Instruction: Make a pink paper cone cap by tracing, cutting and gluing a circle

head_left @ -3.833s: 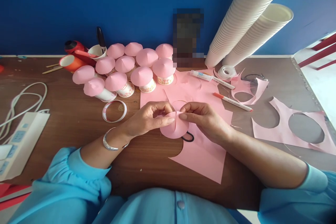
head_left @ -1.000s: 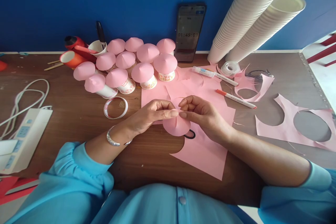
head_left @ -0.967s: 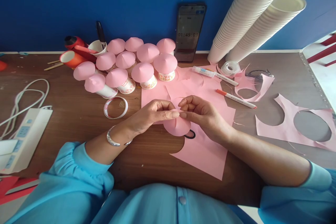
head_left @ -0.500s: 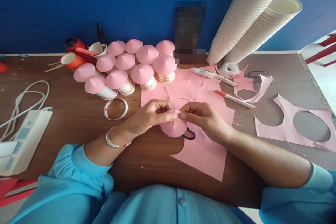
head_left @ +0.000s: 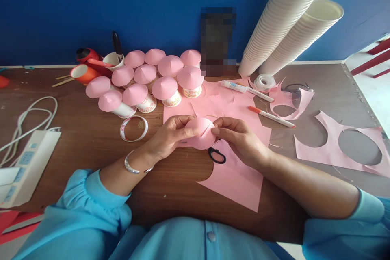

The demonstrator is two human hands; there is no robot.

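Slit pink paper disc point(head_left: 201, 140) is hovering over the worktop point(head_left: 170, 195) between 2 hands: the left hand point(head_left: 167, 138) is gripping one side while the right hand point(head_left: 243, 138) is pinching the edge, fingers point(head_left: 227, 122) nearly closed on the paper, presumably steadying its cut edges. Nearby, 11 pink cones point(head_left: 164, 88) are sitting grouped towards the wall point(head_left: 170, 8), perhaps saving space; a white tube point(head_left: 234, 86) is showing print too small to read.

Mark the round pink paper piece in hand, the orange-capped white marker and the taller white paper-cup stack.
Round pink paper piece point(head_left: 202, 141): head view, lower part.
Orange-capped white marker point(head_left: 272, 117): head view, barrel.
Taller white paper-cup stack point(head_left: 286, 20): head view, middle of side.
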